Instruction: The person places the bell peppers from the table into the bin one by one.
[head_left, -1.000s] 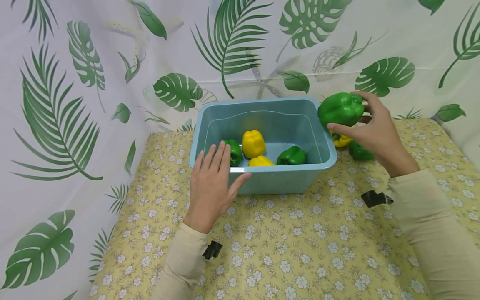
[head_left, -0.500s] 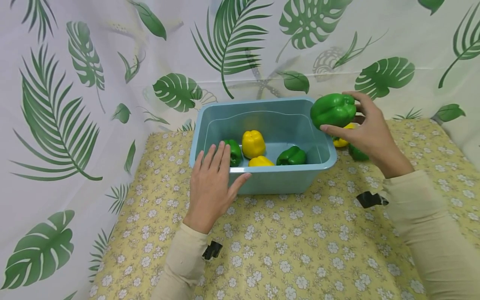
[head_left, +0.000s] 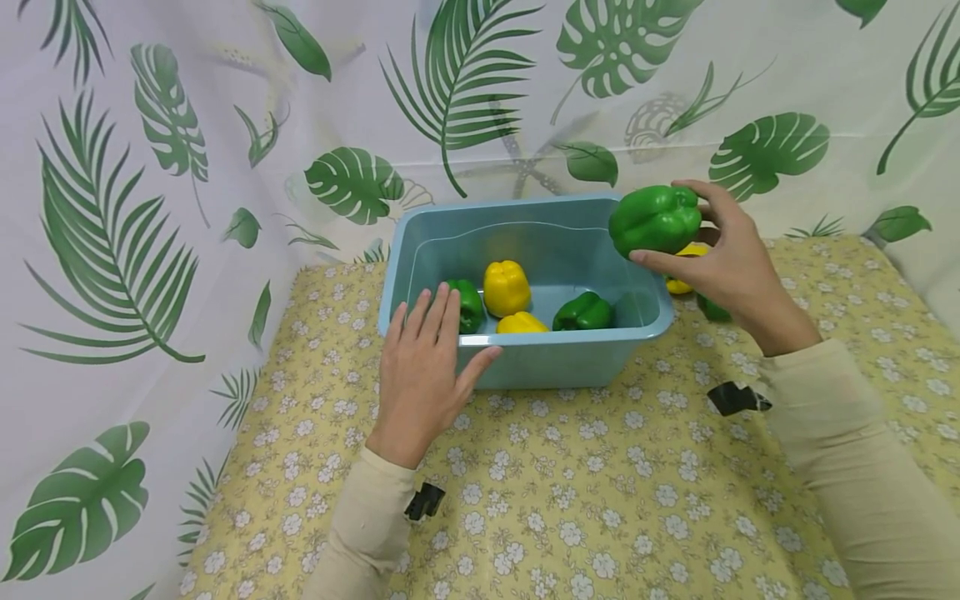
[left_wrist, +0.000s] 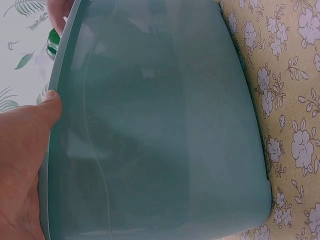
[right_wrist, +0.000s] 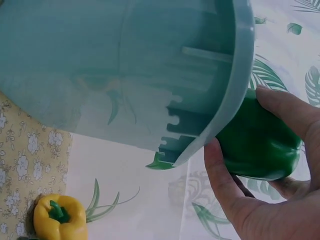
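Observation:
My right hand [head_left: 727, 258] grips a green bell pepper [head_left: 654, 220] above the right end of a blue-grey plastic bin [head_left: 555, 362]. The right wrist view shows that pepper [right_wrist: 260, 137] between thumb and fingers, partly behind the bin's rim. On the near rim, toward the left, my left hand [head_left: 420, 379] rests with straight fingers reaching over the edge. Inside the bin lie a green pepper [head_left: 471, 308] partly covered by those fingers, a yellow pepper [head_left: 506, 287], a second yellow one [head_left: 522, 322] half hidden by the rim, and another green one [head_left: 583, 312].
Right of the bin, a yellow pepper [right_wrist: 61, 217] and a green pepper [head_left: 712, 308] lie on the floral tablecloth [head_left: 540, 500], partly behind my right hand in the head view. A leaf-patterned curtain [head_left: 247, 100] stands behind and to the left.
My right hand has moved left with the green pepper, from beside the bin's right edge to over its right end. The left hand and the peppers in the bin have stayed put.

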